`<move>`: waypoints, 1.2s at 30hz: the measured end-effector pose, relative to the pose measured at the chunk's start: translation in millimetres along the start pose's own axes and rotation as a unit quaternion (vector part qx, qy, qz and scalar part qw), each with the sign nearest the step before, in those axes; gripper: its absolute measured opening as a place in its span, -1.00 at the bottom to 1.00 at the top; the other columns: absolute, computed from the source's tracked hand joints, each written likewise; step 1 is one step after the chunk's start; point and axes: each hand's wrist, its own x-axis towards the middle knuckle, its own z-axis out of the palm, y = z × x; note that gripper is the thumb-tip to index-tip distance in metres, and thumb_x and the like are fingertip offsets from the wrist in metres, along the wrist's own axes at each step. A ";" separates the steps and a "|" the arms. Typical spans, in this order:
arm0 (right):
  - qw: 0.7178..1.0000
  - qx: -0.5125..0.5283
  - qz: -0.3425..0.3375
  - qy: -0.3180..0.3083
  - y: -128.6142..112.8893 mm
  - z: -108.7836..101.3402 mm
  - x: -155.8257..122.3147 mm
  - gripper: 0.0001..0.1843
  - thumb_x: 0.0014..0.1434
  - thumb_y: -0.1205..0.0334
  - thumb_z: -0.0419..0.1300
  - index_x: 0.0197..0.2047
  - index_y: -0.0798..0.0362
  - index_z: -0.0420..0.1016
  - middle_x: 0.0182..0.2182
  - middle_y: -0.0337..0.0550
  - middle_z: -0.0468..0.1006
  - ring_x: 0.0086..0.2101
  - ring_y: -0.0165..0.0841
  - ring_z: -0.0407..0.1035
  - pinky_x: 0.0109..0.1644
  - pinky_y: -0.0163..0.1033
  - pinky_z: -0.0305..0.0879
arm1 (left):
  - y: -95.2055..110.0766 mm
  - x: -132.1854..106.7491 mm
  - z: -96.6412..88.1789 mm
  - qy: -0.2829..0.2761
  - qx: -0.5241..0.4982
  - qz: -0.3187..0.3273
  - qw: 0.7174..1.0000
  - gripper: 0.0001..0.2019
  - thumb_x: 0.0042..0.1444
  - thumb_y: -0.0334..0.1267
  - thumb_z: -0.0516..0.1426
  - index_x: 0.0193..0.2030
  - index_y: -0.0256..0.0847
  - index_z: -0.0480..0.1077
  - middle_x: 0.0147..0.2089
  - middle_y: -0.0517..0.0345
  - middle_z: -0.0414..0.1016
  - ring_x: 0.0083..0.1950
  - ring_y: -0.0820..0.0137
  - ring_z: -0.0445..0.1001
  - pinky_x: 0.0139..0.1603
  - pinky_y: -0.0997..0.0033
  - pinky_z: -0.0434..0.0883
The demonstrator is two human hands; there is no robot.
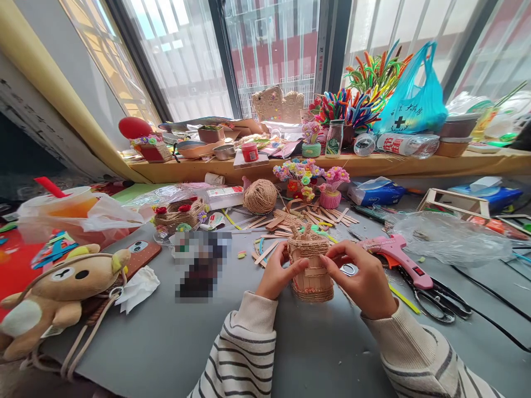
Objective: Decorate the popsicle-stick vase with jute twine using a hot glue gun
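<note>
A small wooden-stick basket stands upright on the grey table in front of me, bound with twine around its top and bottom. My left hand is closed around its left side, thumb on the front. At its right side, the thumb and forefinger of my right hand pinch a strand of twine, which hangs below the fingers. Behind the basket lie loose wooden sticks and a ball of twine. Just to the right of my right hand is a pink glue gun.
Black-handled scissors lie under the glue gun, with black cords farther right. A plush bear and crumpled tissue are at left. Pipe-cleaner flowers stand at the back, below a crowded windowsill.
</note>
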 end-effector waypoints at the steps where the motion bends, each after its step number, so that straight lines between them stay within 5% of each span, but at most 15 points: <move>1: 1.000 0.001 0.004 -0.001 0.2 -0.5 0.0 -0.90 0.04 0.23 0.13 -0.45 0.07 0.33 -0.52 -0.27 0.43 -0.53 -0.53 0.32 -0.45 -0.41 0.34 | 0.1 0.1 0.2 0.000 -0.002 0.000 1.000 -0.52 -0.15 -0.04 0.21 -0.11 -0.27 0.27 -0.09 -0.05 0.42 -0.02 0.18 0.37 0.01 0.23 0.27; 18: 1.000 -0.014 -0.004 -0.001 -1.4 -4.7 -0.8 -0.78 0.01 0.10 0.19 -0.34 0.07 0.38 -0.63 -0.34 0.34 -0.67 -0.57 0.09 -0.63 -0.42 0.10 | 3.2 -1.6 0.9 -0.003 0.011 -0.004 1.000 -0.48 -0.09 -0.04 0.17 -0.02 -0.28 0.24 -0.08 -0.04 0.42 -0.02 0.20 0.36 0.02 0.24 0.27; 25: 0.999 -0.011 -0.052 -0.006 -0.1 -6.4 -1.6 -0.92 0.09 0.24 0.12 -0.39 0.04 0.40 -0.48 -0.25 0.40 -0.56 -0.54 0.22 -0.47 -0.38 0.23 | 3.3 -1.4 1.6 -0.001 0.005 -0.006 1.000 -0.49 -0.11 -0.02 0.18 -0.06 -0.28 0.25 -0.08 -0.04 0.42 -0.02 0.20 0.37 0.00 0.27 0.28; 36: 0.996 -0.055 -0.072 -0.005 -3.7 -1.2 -1.5 -0.89 0.10 0.25 0.11 -0.43 0.06 0.38 -0.55 -0.27 0.39 -0.60 -0.54 0.18 -0.49 -0.38 0.20 | 0.2 -0.5 0.1 -0.015 0.004 0.003 1.000 -0.48 -0.16 0.02 0.20 -0.12 -0.27 0.24 -0.09 -0.05 0.42 -0.03 0.20 0.37 0.01 0.25 0.27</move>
